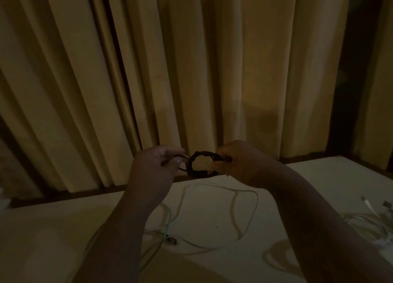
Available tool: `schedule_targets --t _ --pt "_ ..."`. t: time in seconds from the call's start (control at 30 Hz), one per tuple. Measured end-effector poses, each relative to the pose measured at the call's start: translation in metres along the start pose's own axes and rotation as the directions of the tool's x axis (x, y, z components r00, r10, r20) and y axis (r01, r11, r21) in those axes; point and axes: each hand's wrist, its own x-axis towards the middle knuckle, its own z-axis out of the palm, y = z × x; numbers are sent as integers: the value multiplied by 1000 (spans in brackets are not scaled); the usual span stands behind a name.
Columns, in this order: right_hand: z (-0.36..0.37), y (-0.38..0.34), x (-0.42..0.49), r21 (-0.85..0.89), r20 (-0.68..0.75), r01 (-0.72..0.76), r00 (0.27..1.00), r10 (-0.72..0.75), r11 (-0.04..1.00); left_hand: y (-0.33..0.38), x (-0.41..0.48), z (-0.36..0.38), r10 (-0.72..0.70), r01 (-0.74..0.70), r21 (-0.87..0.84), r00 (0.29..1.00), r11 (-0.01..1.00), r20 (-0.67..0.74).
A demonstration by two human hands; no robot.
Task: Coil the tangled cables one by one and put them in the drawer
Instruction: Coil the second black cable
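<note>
Black and wound into a small ring, the cable [191,162] is hanging in the air between the two hands, above the far edge of the pale table [319,176] and in front of the beige curtain [212,70]. The right hand [240,165] is gripping the ring's right side, its fingers curling round the bundled turns. The left hand [155,168] is pinching a loose black strand just left of the ring, thumb closing against the curled fingers. The light is dim, so I cannot tell exactly how each finger is lying. Below the forearms, loose white cables [221,187] are sprawling in wide loops across the table, one ending in a small plug [171,240]. A tangled white bundle [370,223] is lying near the right edge.
</note>
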Motion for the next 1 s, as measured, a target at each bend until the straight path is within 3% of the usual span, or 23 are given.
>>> schedule_targets --t 0.17,0.47,0.6,0.77,1.0 --pt "-2 1 2 -156 -41 -3 999 -3 988 1 0 2 -7 7 1 1000 1000 5" --pt "1 2 5 -229 -164 -21 986 -17 973 -2 0 2 23 -27 114 999 993 39" --pt "-4 5 2 -80 -283 23 958 -44 997 -5 0 3 44 -44 142 999 989 5" --pt "-2 5 2 275 -376 147 926 -34 950 -8 -1 14 108 -90 119 982 989 -155" --pt "14 -10 2 432 -383 244 921 -68 868 -11 -8 32 -46 28 -67 955 997 -293"
